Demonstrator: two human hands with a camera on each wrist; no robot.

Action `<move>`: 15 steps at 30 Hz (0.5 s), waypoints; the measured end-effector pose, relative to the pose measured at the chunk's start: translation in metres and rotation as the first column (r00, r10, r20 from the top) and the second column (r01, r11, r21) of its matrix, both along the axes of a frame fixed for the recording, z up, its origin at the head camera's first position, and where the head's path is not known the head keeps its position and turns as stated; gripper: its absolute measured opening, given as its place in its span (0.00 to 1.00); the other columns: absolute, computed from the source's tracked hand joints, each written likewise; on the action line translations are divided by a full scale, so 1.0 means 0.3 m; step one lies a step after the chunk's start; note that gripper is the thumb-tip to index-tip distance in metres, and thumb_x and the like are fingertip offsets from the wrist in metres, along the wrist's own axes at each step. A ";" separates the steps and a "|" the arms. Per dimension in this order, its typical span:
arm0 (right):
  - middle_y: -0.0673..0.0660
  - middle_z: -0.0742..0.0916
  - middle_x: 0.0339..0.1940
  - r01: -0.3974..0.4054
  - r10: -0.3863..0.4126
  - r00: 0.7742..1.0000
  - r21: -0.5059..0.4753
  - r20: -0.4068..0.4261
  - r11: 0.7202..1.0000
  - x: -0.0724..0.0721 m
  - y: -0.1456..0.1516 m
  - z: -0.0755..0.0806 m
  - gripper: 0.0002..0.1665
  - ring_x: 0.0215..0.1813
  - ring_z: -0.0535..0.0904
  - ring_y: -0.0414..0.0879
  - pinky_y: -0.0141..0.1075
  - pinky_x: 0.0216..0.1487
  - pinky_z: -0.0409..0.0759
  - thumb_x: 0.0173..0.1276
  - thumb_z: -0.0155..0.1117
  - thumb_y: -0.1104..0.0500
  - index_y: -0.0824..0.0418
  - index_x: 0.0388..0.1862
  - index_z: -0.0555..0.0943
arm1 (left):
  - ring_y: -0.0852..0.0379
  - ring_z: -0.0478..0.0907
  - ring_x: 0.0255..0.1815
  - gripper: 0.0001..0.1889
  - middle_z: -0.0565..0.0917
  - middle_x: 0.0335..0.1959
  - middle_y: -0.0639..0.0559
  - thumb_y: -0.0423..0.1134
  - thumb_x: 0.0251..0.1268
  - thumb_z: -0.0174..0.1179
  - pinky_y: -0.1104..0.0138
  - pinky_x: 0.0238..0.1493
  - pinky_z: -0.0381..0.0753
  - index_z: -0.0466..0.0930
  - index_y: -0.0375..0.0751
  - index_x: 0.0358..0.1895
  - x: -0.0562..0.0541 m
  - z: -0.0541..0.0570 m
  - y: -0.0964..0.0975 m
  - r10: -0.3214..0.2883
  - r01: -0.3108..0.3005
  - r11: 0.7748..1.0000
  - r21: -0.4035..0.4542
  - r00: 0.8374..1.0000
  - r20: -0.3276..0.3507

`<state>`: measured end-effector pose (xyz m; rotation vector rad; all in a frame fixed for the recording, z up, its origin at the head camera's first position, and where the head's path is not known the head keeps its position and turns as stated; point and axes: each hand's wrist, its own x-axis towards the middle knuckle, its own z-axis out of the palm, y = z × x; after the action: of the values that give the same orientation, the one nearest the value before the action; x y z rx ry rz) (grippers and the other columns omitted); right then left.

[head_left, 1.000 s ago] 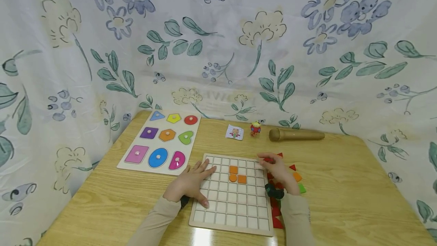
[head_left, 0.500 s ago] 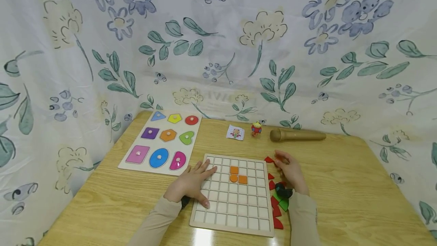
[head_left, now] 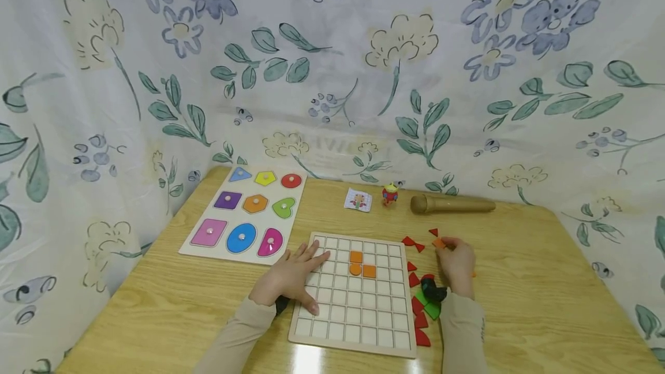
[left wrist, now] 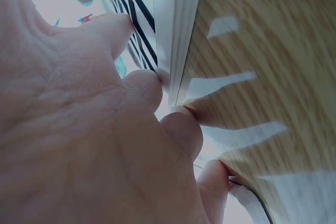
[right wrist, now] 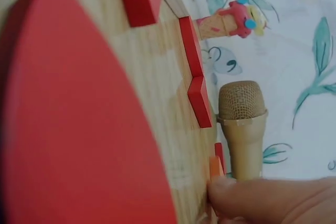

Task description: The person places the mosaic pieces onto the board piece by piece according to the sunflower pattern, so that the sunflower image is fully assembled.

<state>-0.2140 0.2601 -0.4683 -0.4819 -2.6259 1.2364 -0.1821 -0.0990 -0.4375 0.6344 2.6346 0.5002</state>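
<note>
My left hand [head_left: 290, 279] lies with fingers spread over the left edge of a wooden grid board [head_left: 353, 352]; the left wrist view shows the back of this hand [left wrist: 100, 103] and its fingertips at the board's edge. Set in the grid are two orange squares [head_left: 369, 271] and an orange round tile [head_left: 355, 269]. To the right of the board, my right hand [head_left: 457, 261] pinches a small orange tile [head_left: 438, 243] low over the table. In the right wrist view, fingertips sit against the orange tile [right wrist: 214, 167]. Its far side is hidden by the fingers.
Red tiles [head_left: 422, 337] and green tiles [head_left: 431, 309] lie along the board's right side. Behind stand a small toy figure [head_left: 389, 194], a picture card [head_left: 358, 201] and a gold microphone [head_left: 452, 205]. A shape puzzle [head_left: 239, 212] lies at the left, before a flowered curtain [head_left: 332, 74].
My right hand has moved from the board's upper right corner outward to the right, and its fingers now hold an orange tile. The left hand has stayed in place.
</note>
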 end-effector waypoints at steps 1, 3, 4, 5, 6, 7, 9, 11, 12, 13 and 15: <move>0.75 0.79 0.55 -0.003 0.003 1.000 0.001 0.006 1.000 0.001 -0.002 0.002 0.22 0.56 0.74 0.65 0.53 0.57 0.72 0.66 0.55 0.65 0.75 0.57 0.75 | 0.39 0.41 0.80 0.59 0.47 0.80 0.44 0.56 0.35 0.78 0.39 0.76 0.43 0.55 0.51 0.76 0.000 0.000 -0.001 0.001 -0.001 1.000 -0.001 1.000 0.000; 0.75 0.80 0.53 -0.017 0.017 1.000 0.012 0.020 1.000 -0.001 -0.007 0.005 0.20 0.53 0.76 0.64 0.51 0.54 0.73 0.66 0.55 0.65 0.75 0.55 0.77 | 0.39 0.41 0.80 0.59 0.47 0.80 0.44 0.56 0.35 0.78 0.39 0.76 0.43 0.55 0.52 0.76 0.001 0.000 -0.004 0.003 -0.003 1.000 0.001 1.000 0.002; 0.75 0.80 0.53 -0.024 0.024 0.999 0.017 0.022 1.000 -0.002 -0.009 0.006 0.19 0.54 0.76 0.64 0.51 0.55 0.73 0.66 0.56 0.65 0.75 0.53 0.78 | 0.39 0.41 0.80 0.59 0.47 0.80 0.44 0.56 0.35 0.78 0.39 0.76 0.43 0.55 0.52 0.76 0.002 0.000 -0.005 0.003 -0.003 1.000 0.001 1.000 0.002; 0.75 0.79 0.53 -0.031 0.031 0.999 0.025 0.026 0.999 -0.002 -0.011 0.005 0.19 0.55 0.75 0.64 0.51 0.56 0.72 0.66 0.56 0.65 0.75 0.52 0.78 | 0.39 0.41 0.81 0.59 0.47 0.80 0.44 0.56 0.35 0.78 0.39 0.76 0.43 0.55 0.52 0.76 0.002 0.001 -0.005 0.004 -0.004 1.000 0.001 1.000 0.002; 0.75 0.78 0.54 -0.034 0.033 0.999 0.031 0.028 0.999 -0.003 -0.012 0.005 0.18 0.56 0.74 0.64 0.51 0.56 0.72 0.65 0.57 0.64 0.74 0.51 0.79 | 0.39 0.41 0.81 0.59 0.47 0.80 0.44 0.56 0.35 0.78 0.39 0.76 0.43 0.55 0.52 0.76 0.002 0.000 -0.006 0.004 -0.004 1.000 0.001 1.000 0.004; 0.75 0.78 0.54 -0.038 0.036 0.999 0.038 0.028 0.999 -0.003 -0.013 0.004 0.18 0.56 0.74 0.64 0.52 0.57 0.72 0.65 0.57 0.64 0.74 0.50 0.79 | 0.39 0.40 0.81 0.59 0.47 0.80 0.44 0.56 0.35 0.78 0.39 0.76 0.42 0.55 0.52 0.76 0.002 0.000 -0.006 0.005 -0.005 1.000 0.003 1.000 0.006; 0.74 0.79 0.54 -0.044 0.043 0.999 0.037 0.030 0.998 -0.004 -0.013 0.003 0.16 0.56 0.74 0.64 0.52 0.57 0.72 0.66 0.57 0.64 0.73 0.48 0.80 | 0.39 0.40 0.81 0.59 0.47 0.80 0.44 0.56 0.35 0.78 0.38 0.76 0.42 0.55 0.52 0.76 0.000 -0.003 -0.006 0.005 -0.005 1.000 0.004 1.000 0.009; 0.72 0.80 0.52 -0.051 0.050 0.998 0.040 0.034 0.998 -0.003 -0.014 0.004 0.16 0.54 0.75 0.63 0.49 0.54 0.73 0.66 0.55 0.64 0.72 0.49 0.79 | 0.39 0.40 0.81 0.59 0.46 0.80 0.44 0.56 0.35 0.78 0.38 0.76 0.42 0.55 0.53 0.76 -0.003 -0.004 -0.004 0.003 -0.003 1.000 0.005 1.000 0.012; 0.71 0.81 0.51 -0.053 0.051 0.998 0.044 0.039 0.998 -0.002 -0.013 0.006 0.17 0.51 0.77 0.61 0.47 0.51 0.74 0.67 0.54 0.64 0.71 0.51 0.78 | 0.40 0.40 0.81 0.59 0.46 0.80 0.45 0.56 0.36 0.77 0.38 0.76 0.41 0.54 0.52 0.76 -0.004 -0.005 -0.004 0.001 -0.001 1.000 0.002 1.000 0.012; 0.70 0.82 0.49 -0.057 0.055 0.998 0.050 0.043 0.997 -0.002 -0.013 0.007 0.18 0.48 0.78 0.60 0.44 0.47 0.74 0.67 0.53 0.64 0.70 0.53 0.77 | 0.40 0.39 0.81 0.59 0.46 0.80 0.45 0.56 0.36 0.77 0.38 0.76 0.41 0.54 0.52 0.76 -0.005 -0.007 -0.003 0.001 -0.001 1.000 0.001 1.000 0.012; 0.68 0.83 0.48 -0.077 0.072 0.996 0.089 0.053 0.993 0.000 -0.014 0.013 0.21 0.44 0.77 0.57 0.40 0.43 0.72 0.67 0.51 0.63 0.70 0.57 0.76 | 0.40 0.39 0.81 0.59 0.46 0.80 0.44 0.57 0.35 0.77 0.38 0.75 0.42 0.54 0.52 0.77 -0.006 -0.008 -0.003 -0.001 0.001 1.000 -0.002 1.000 0.009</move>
<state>-0.2141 0.2560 -0.4644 -0.4075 -2.7507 1.1341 -0.1840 -0.0998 -0.4399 0.6317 2.6253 0.4993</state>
